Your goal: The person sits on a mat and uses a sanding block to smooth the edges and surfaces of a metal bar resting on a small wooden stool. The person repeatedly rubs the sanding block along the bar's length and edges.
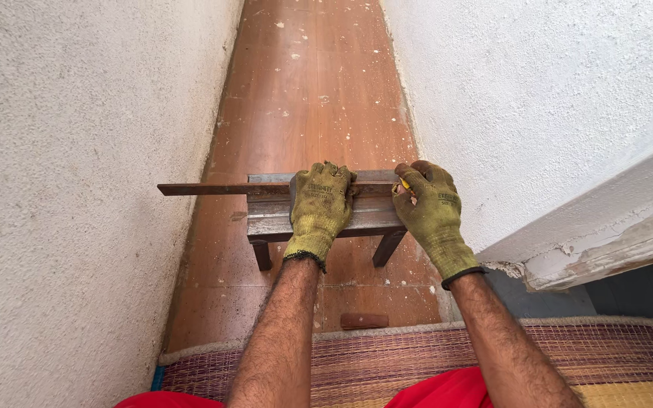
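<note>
A long rusty flat metal bar (pixel 205 189) lies across a small metal stand (pixel 357 221) on the brown floor. My left hand (pixel 319 208), in a yellow-green glove, presses down over the bar and the stand's top. My right hand (pixel 428 208), also gloved, rests at the stand's right end and pinches a small yellow marker (pixel 404 184) against the bar. The bar's left end juts out toward the left wall.
Rough white walls (pixel 62 189) close in on both sides of the narrow brown floor (pixel 311 83), which is speckled with white spots. A small brown block (pixel 364 321) lies by the edge of a woven striped mat (pixel 387 355). A chipped white ledge (pixel 606 249) sticks out at right.
</note>
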